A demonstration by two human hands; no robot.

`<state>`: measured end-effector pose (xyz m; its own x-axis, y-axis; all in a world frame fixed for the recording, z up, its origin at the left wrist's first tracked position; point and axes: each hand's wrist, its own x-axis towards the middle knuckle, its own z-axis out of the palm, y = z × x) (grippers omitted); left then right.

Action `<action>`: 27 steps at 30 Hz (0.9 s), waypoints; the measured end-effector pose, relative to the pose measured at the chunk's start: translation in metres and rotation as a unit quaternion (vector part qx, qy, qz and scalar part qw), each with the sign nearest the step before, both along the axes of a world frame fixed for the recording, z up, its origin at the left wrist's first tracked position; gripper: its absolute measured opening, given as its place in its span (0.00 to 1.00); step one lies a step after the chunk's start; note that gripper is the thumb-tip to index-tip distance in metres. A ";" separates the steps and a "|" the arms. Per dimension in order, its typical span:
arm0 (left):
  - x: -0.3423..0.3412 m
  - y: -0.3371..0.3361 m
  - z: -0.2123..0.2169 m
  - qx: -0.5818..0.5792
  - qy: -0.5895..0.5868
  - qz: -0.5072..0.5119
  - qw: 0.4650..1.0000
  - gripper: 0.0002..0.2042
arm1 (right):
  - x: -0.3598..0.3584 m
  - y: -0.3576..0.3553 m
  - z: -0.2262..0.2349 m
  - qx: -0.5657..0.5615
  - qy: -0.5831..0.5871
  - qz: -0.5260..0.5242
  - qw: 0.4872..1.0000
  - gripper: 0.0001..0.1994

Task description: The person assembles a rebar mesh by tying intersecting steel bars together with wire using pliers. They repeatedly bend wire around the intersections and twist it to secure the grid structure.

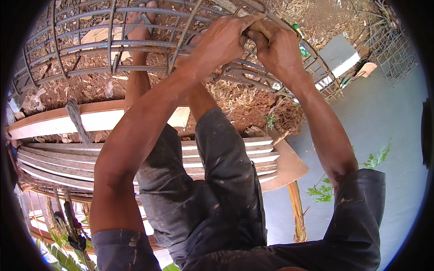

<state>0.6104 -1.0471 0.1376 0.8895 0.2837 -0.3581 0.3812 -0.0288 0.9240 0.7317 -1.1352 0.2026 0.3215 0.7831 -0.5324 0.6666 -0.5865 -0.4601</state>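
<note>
A cage of steel reinforcing bars (90, 45) lies across the top of the view, its long bars crossed by hoop ties. My left hand (226, 38) grips the cage near its right end, fingers closed over a bar. My right hand (275, 45) is pressed against it, fingers curled tight at the same joint, pinching something thin that I cannot make out. Both forearms rise from the lower edge. My legs in dark, dusty shorts (208, 189) and my feet in sandals (140, 22) show beneath the cage.
Red soil with dry grass (244, 99) lies under the cage. A stack of wooden planks (58, 158) sits at the left with a bundle of tie wire (74, 113) on it. A grey concrete slab (384, 117) and wire mesh (398, 49) are at the right.
</note>
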 end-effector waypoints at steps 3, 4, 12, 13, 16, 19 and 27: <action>0.001 -0.010 0.000 0.028 0.010 0.051 0.998 0.28 | 0.014 0.012 -0.001 0.017 -0.010 0.002 1.000 0.06; 0.001 -0.014 -0.002 0.045 0.008 0.069 0.997 0.28 | 0.014 0.010 -0.004 -0.010 -0.041 0.019 0.999 0.06; 0.005 -0.011 0.005 0.040 0.082 0.017 0.996 0.37 | 0.014 -0.016 -0.004 -0.168 -0.060 0.023 0.984 0.04; 0.002 -0.016 -0.003 0.043 0.084 -0.003 0.996 0.39 | 0.010 -0.017 -0.001 -0.200 -0.036 0.016 0.979 0.05; 0.011 0.002 0.008 -0.033 0.147 -0.096 0.984 0.36 | -0.010 -0.038 0.010 -0.224 0.185 -0.282 0.914 0.06; 0.002 -0.010 -0.005 0.121 -0.023 -0.007 0.992 0.30 | -0.020 -0.039 0.026 -0.239 0.282 -0.442 0.817 0.07; -0.017 -0.004 -0.003 0.050 -0.047 0.089 0.994 0.22 | -0.067 -0.040 0.067 -0.116 0.009 0.042 0.992 0.25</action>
<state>0.5935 -1.0507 0.1345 0.8505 0.4694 -0.2372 0.3001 -0.0627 0.9519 0.6648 -1.1755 0.2697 0.2497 0.6623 -0.7064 0.7101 -0.6213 -0.3314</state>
